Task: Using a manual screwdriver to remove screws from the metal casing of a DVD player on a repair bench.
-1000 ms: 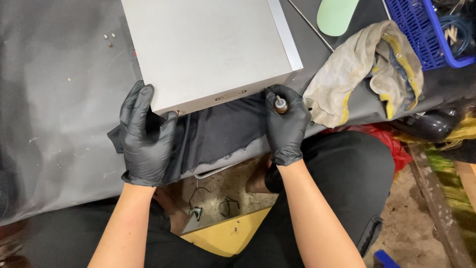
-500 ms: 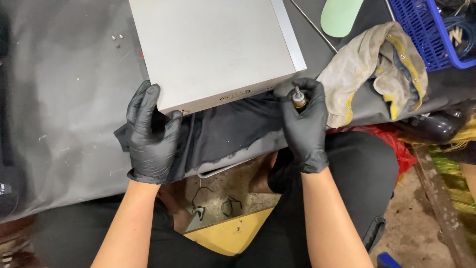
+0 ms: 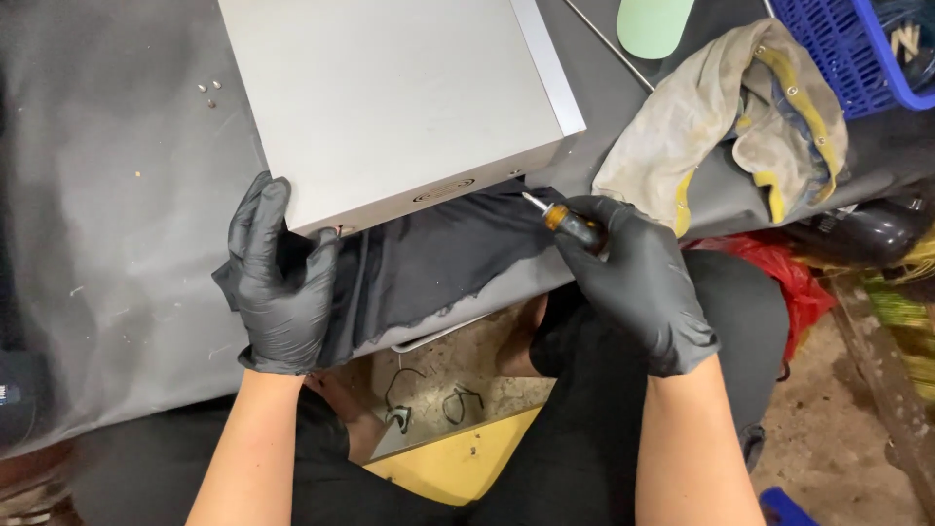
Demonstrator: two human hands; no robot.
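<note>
Your right hand has pulled back from the near edge since half a second ago, and now the whole small screwdriver with the amber handle shows, its thin metal tip just touching the front right corner of the flat silver metal case. You're gripping that handle tight in a closed, black-gloved fist. Your left hand, gloved too, has stayed put: fingers spread and pressed against the front left corner, steadying the case, holding nothing else.

The case lies flat on the grey work table, its front edge over a dark torn cloth that hangs off the table toward your lap.

As for progress, a few tiny silver screws sit loose on the table to the left, so I'd judge some fastenings are already out. The lid is on and closed, so opening looks not yet done.

Further right: a dirty beige rag, and a blue plastic basket.
</note>
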